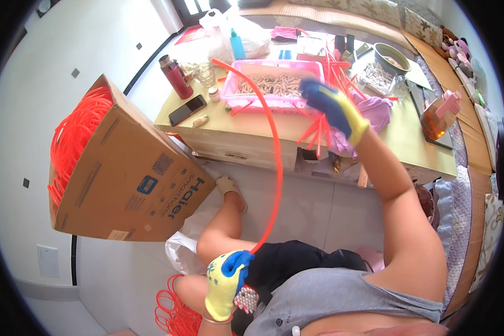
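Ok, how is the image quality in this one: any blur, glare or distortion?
Head view: strong fisheye bending at the rim, black corners; bright daylight washes out the floor; right hand slightly motion-blurred, left hand and orange tube sharp.

Long orange plastic tube (275, 145), thin, smooth and flexible, bent in one tall arc. Lower end near the lap at bottom centre, pinched in a yellow-and-blue glove. From there rising over the pale floor, crossing the front edge of the low table, curving left above a pink tray. Upper end free in the air near the tray's left corner.
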Available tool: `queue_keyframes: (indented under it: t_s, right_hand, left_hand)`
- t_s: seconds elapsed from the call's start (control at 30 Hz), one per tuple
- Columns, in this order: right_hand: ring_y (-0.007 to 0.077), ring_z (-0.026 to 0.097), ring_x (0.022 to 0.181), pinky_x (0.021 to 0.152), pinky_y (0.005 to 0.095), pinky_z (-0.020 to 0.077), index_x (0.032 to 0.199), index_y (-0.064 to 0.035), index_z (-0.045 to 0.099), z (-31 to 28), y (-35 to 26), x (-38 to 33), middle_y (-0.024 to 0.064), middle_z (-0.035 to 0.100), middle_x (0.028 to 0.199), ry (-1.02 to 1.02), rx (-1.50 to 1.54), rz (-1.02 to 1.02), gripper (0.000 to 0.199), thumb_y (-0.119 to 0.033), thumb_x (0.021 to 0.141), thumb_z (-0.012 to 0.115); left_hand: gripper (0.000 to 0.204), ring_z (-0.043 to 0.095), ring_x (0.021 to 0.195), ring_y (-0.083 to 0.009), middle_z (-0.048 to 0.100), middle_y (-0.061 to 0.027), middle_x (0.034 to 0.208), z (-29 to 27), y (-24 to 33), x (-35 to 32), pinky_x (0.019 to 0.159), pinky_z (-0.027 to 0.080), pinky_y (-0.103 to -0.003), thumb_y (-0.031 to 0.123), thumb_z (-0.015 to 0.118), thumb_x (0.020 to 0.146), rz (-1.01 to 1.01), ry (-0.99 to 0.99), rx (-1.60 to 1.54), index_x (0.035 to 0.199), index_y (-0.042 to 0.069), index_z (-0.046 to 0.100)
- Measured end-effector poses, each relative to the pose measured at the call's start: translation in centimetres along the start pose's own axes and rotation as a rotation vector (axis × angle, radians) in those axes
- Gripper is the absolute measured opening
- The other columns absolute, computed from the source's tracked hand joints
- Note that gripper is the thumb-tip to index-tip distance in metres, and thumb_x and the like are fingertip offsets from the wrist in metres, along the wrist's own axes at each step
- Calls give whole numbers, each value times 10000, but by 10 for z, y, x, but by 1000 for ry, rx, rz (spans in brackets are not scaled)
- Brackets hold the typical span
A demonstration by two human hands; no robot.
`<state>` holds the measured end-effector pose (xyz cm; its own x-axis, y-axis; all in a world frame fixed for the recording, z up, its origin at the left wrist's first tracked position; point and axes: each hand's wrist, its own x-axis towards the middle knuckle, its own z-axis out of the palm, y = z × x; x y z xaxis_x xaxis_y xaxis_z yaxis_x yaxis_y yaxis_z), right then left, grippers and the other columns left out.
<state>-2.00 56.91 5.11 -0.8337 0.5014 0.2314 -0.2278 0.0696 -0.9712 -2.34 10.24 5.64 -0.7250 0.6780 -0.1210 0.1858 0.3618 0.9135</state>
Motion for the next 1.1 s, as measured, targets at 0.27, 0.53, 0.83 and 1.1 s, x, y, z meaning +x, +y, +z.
queue_keyframes:
  t_s: [0.27, 0.53, 0.83, 1.1]
  right_hand:
    - [155, 689, 954, 850, 290, 523, 1334, -71, 643, 64, 3, -126, 89, 723, 1184, -212, 503, 416, 445, -390, 1029, 594]
    - [116, 668, 752, 705, 242, 550, 1108, -9, 682, -62, -45, -21, 75, 718, 954, 283, 58, 176, 302, -283, 980, 667]
    - [335, 753, 928, 838, 447, 571, 904, -13, 790, -131, -15, 133, 202, 767, 890, 311, -1190, 414, 448, -406, 928, 577]
    - [369, 634, 1220, 1014, 446, 513, 1402, -81, 574, -18, -11, 106, 175, 666, 1322, 80, -1493, -310, 574, -438, 960, 655]
  left_hand:
    - [163, 630, 709, -202, 673, -76, 857, 57, 38, 95, 610, 479, -344, 107, 686, 946, 46, -133, -5, 1073, 10, 717]
    - [269, 688, 887, -337, 710, -164, 1041, 44, -5, 72, 757, 553, -411, 92, 743, 908, 679, 91, 328, 1149, -7, 680]
    - [246, 717, 978, -315, 721, -191, 1101, -18, -54, -49, 866, 558, -384, -15, 625, 921, 246, 121, 292, 1157, -61, 675]
    - [252, 711, 963, -232, 729, -145, 1065, -42, -90, -162, 897, 559, -350, 82, 560, 1043, -235, 717, -208, 1188, -87, 676]
